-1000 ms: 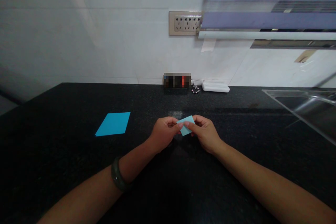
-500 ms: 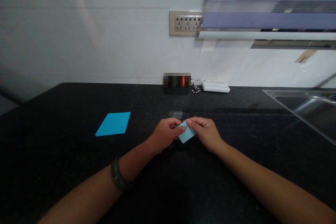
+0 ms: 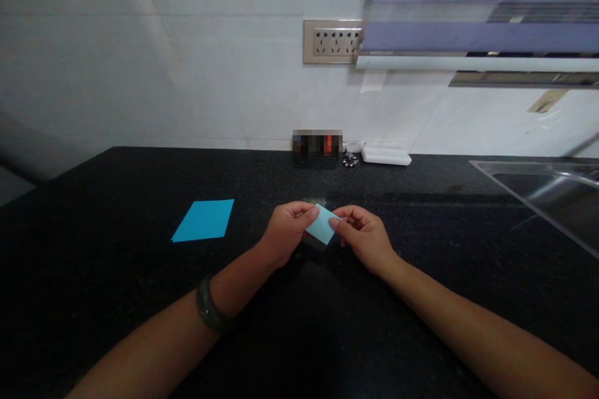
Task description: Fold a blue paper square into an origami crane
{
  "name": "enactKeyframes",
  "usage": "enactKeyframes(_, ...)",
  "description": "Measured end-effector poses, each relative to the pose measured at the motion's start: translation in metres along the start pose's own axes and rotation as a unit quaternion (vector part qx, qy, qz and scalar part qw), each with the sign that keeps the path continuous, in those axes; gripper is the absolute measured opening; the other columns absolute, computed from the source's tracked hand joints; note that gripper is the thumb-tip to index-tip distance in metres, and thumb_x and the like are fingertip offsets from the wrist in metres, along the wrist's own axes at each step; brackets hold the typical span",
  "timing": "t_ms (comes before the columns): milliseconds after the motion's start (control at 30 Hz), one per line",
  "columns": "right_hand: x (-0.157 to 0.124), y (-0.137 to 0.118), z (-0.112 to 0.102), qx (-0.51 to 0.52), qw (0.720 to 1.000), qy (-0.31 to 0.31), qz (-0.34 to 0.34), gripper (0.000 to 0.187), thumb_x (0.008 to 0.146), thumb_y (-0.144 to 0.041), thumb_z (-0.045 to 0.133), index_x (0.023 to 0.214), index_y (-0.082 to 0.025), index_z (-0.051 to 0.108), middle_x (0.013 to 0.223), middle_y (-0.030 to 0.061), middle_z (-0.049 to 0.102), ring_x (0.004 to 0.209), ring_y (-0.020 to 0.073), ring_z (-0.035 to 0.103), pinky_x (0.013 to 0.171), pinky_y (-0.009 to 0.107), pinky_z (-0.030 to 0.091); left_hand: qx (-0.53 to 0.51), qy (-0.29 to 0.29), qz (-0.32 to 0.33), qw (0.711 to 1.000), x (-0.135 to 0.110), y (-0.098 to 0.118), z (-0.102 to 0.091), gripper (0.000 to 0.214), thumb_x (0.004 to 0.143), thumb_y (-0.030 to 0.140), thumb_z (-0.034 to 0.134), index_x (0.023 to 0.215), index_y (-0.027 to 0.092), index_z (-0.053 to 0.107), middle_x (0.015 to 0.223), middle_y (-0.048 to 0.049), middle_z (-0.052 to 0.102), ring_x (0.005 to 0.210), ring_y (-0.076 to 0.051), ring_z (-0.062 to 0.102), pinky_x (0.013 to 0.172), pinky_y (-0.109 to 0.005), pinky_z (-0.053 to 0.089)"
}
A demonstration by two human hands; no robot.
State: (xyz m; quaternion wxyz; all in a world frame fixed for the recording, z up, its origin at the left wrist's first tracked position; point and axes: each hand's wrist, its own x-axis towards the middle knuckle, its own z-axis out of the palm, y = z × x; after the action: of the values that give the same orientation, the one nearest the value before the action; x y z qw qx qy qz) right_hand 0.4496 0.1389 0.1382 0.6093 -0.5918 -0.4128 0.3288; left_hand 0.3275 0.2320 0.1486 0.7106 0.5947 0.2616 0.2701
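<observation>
A small pale-blue square of paper [image 3: 322,229] is held between my two hands, just above the dark countertop. My left hand [image 3: 289,230] pinches its left side, thumb on top. On the right side, my right hand [image 3: 365,238] grips it with the thumb pressed near the corner and the fingers curled behind. Whether the paper is folded in layers cannot be made out. To the left on the counter lie brighter blue sheets of paper [image 3: 203,221], apart from both hands. A dark bangle [image 3: 210,307] circles my left wrist.
Against the wall stands a small box [image 3: 317,144], blurred out, beside a beaded item [image 3: 350,160] and a white oblong object [image 3: 386,156]. A metal sink [image 3: 556,190] is set into the black countertop [image 3: 116,312] at right. Wall sockets [image 3: 334,42] and a purple blind [image 3: 486,0] are above.
The pale-blue paper has turned in my hands, its lower corner now nearer my right hand. My left hand has shifted slightly left and away from the right one.
</observation>
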Motion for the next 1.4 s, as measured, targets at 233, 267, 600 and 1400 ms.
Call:
enactKeyframes(233,-0.004,-0.002,0.005,-0.017,0.998,0.062,-0.016,0.021,0.066,-0.033,0.062,0.072,-0.018,0.05,0.053,-0.0046,0.047,0.043,0.0071,0.041,0.041,0.021,0.032,-0.017,0.053,0.003,0.998,0.001,0.0,0.0,0.027,0.071,0.036,0.055,0.082,0.012,0.058,0.069,-0.0029,0.059,0.06,-0.012,0.055,0.056,-0.026,0.046)
enactKeyframes(267,-0.005,-0.002,0.005,-0.026,0.998,0.057,-0.015,0.02,0.066,-0.033,0.061,0.072,-0.018,0.05,0.052,-0.0045,0.047,0.043,0.0074,0.041,0.041,0.021,0.031,-0.015,0.054,0.003,0.998,0.001,0.0,0.0,0.027,0.071,0.037,0.055,0.083,0.012,0.058,0.07,-0.0033,0.059,0.06,-0.012,0.055,0.056,-0.026,0.046)
enactKeyframes(600,-0.004,-0.001,0.005,-0.022,0.997,0.067,-0.042,0.018,0.067,-0.03,0.061,0.076,-0.018,0.052,0.053,-0.0051,0.046,0.045,0.0076,0.043,0.043,0.021,0.035,-0.011,0.057,0.004,0.998,0.001,0.0,0.001,0.028,0.07,0.036,0.056,0.084,0.012,0.059,0.072,-0.0043,0.061,0.062,-0.012,0.056,0.056,-0.024,0.045)
enactKeyframes(1400,0.0,0.011,-0.022,-0.401,0.807,0.015,-0.433,0.032,0.072,-0.015,0.056,0.103,-0.023,0.059,0.107,0.0096,0.052,0.083,0.0174,0.052,0.063,0.031,0.047,-0.008,-0.013,-0.007,1.0,-0.002,-0.002,0.002,0.025,0.073,0.036,0.052,0.081,0.013,0.057,0.068,-0.0019,0.056,0.057,-0.011,0.053,0.052,-0.024,0.045)
